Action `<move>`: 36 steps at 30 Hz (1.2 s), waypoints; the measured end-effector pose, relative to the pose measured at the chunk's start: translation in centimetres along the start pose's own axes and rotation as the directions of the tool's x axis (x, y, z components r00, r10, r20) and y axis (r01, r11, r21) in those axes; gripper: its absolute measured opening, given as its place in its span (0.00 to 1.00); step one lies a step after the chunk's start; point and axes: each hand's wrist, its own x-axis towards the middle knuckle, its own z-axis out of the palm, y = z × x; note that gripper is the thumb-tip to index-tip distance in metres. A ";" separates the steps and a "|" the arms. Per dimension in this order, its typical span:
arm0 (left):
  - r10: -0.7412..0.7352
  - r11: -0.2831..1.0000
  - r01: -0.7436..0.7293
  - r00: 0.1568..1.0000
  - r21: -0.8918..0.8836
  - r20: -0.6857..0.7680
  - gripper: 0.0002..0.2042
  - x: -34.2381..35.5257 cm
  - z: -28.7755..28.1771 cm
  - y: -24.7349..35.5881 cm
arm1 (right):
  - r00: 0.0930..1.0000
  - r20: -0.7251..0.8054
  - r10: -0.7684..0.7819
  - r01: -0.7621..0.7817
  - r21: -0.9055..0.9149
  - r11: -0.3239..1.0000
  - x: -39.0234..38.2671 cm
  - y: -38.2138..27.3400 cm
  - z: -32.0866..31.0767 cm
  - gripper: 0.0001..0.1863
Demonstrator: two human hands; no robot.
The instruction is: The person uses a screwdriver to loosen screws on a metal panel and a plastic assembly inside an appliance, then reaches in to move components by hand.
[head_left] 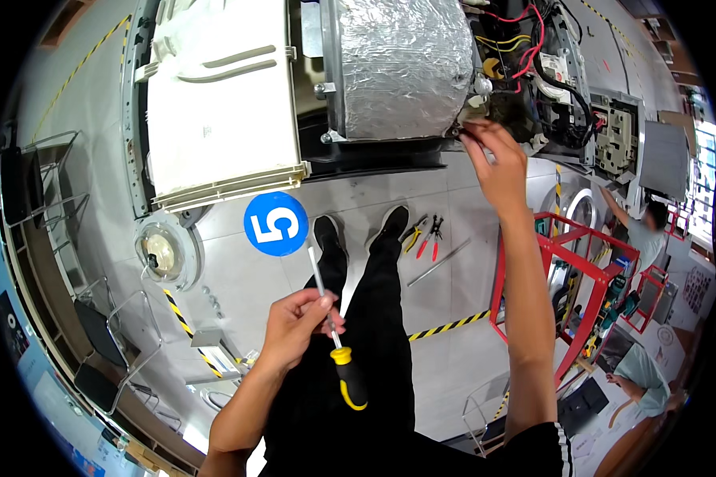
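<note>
My left hand (297,330) grips the shaft of a screwdriver with a yellow and black handle (348,378), held tip-up over my legs. My right hand (497,163) reaches up to the lower right corner of a foil-wrapped housing (398,67), with thumb and fingertips drawn together at a small fixing; what they hold is too small to make out. To the housing's left is a white plastic casing (215,119); to its right are red, yellow and black wires (525,52) among dark fittings.
Pliers and cutters (426,237) and a metal rod (437,262) lie on the floor by my feet. A red metal frame (581,254) stands to the right, chairs (103,342) to the left. Two other people (644,230) (644,378) are at the right. A round blue numbered marker (275,224) is below the casing.
</note>
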 end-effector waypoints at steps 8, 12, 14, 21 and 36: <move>0.126 0.963 -0.099 0.988 -0.249 0.094 0.11 2.7 6.6 5.3 | 0.770 0.631 0.097 -0.392 0.347 0.852 -7.5 -12.7 -8.7 0.33; 0.221 0.907 -0.144 0.962 -0.395 0.158 0.13 4.5 8.2 6.3 | 0.804 0.560 0.201 -0.414 0.284 0.865 -7.7 -17.2 -10.5 0.37; 0.265 0.867 -0.146 0.945 -0.476 0.192 0.13 5.0 8.7 6.5 | 0.875 0.458 0.160 -0.236 0.114 0.965 -6.5 -17.9 -10.5 0.29; 0.268 0.785 -0.046 0.924 -0.617 0.273 0.14 6.4 9.7 6.7 | 0.931 0.358 0.075 -0.006 -0.191 0.981 -4.7 -19.2 -11.3 0.17; 0.350 0.788 -0.057 0.860 -0.613 0.371 0.16 6.3 8.3 7.4 | 0.966 0.252 0.061 -0.036 -0.101 0.994 -2.1 -20.4 -13.3 0.16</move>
